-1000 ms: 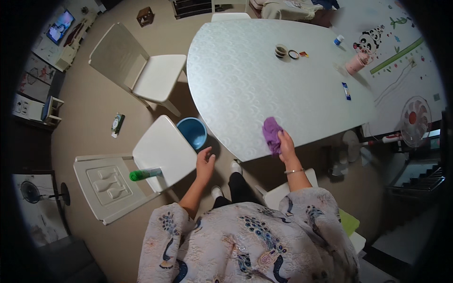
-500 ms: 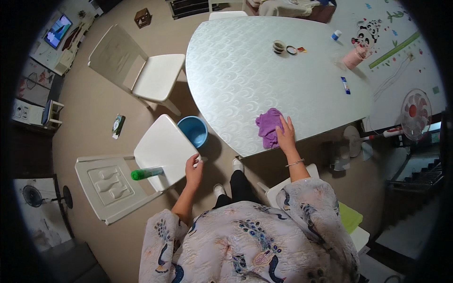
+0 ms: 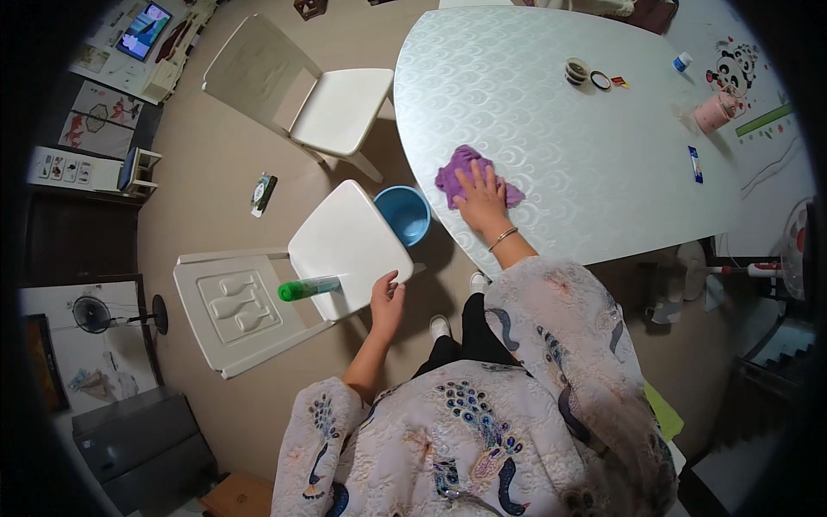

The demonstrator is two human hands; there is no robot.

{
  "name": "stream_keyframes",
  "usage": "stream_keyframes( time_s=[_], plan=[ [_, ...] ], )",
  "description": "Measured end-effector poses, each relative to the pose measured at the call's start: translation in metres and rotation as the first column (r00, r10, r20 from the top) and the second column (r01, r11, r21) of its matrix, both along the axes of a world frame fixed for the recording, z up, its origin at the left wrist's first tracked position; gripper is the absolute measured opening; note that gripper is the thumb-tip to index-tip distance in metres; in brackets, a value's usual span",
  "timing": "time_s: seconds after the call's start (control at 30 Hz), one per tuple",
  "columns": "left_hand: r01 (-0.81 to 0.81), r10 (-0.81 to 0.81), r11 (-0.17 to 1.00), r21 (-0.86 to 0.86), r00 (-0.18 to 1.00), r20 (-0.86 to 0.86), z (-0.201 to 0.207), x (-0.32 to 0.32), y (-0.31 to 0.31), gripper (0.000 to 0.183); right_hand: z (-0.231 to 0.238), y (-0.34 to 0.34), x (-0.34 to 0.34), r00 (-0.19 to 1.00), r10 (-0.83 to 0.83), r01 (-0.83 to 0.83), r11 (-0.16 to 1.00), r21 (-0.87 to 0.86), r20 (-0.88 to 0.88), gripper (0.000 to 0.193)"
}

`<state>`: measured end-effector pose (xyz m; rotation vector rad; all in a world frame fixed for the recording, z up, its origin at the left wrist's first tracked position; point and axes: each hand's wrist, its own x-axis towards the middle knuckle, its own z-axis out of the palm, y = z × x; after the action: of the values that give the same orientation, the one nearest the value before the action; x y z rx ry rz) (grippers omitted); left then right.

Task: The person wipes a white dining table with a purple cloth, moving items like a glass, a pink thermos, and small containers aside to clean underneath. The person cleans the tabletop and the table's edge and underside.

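Note:
My right hand (image 3: 484, 200) lies flat with fingers spread on a crumpled purple cloth (image 3: 458, 170), pressing it to the white patterned table (image 3: 603, 189) near its left curved edge. Part of the cloth is hidden under the palm. My left hand (image 3: 388, 302) hangs beside the right edge of a white chair (image 3: 345, 237), its fingers loosely bent and apart, and nothing shows in them. Whether it touches the seat I cannot tell. On that seat is a clear cylinder with a green cap (image 3: 297, 290).
A blue bucket (image 3: 403, 215) stands on the floor between chair and table. Another white chair (image 3: 340, 108) is farther off. Across the table are a small jar (image 3: 576, 71), a black ring-shaped lid (image 3: 600, 80), a white bottle (image 3: 681, 62), a pink container (image 3: 718, 112) and a blue tube (image 3: 695, 165).
My right hand has pushed the cloth leftward and farther away along the table edge, settling flat over it. The whole view has shifted. My left hand stays by the chair seat.

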<state>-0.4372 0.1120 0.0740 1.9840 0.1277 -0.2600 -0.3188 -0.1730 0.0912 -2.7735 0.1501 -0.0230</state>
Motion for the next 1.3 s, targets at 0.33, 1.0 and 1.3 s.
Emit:
stream_keyframes(
  time_s=[0.33, 1.0, 1.3],
  plan=[
    [0.088, -0.09, 0.994, -0.067, 0.996, -0.029, -0.042, -0.036, 0.036, 0.036, -0.022, -0.014, -0.16, 0.989, -0.076, 0.083, 0.995, -0.048, 0.13, 0.056],
    [0.524, -0.525, 0.851, 0.028, 0.85, 0.043, 0.028, 0.004, -0.062, 0.038, -0.022, -0.091, -0.214, 0.871, -0.446, 0.446, 0.894, 0.051, 0.206, 0.05],
    [0.62, -0.621, 0.782, 0.066, 0.783, 0.007, 0.012, 0.016, -0.156, 0.042, -0.011, -0.214, -0.234, 0.8, -0.593, 0.585, 0.805, 0.103, 0.089, 0.049]
  ],
)
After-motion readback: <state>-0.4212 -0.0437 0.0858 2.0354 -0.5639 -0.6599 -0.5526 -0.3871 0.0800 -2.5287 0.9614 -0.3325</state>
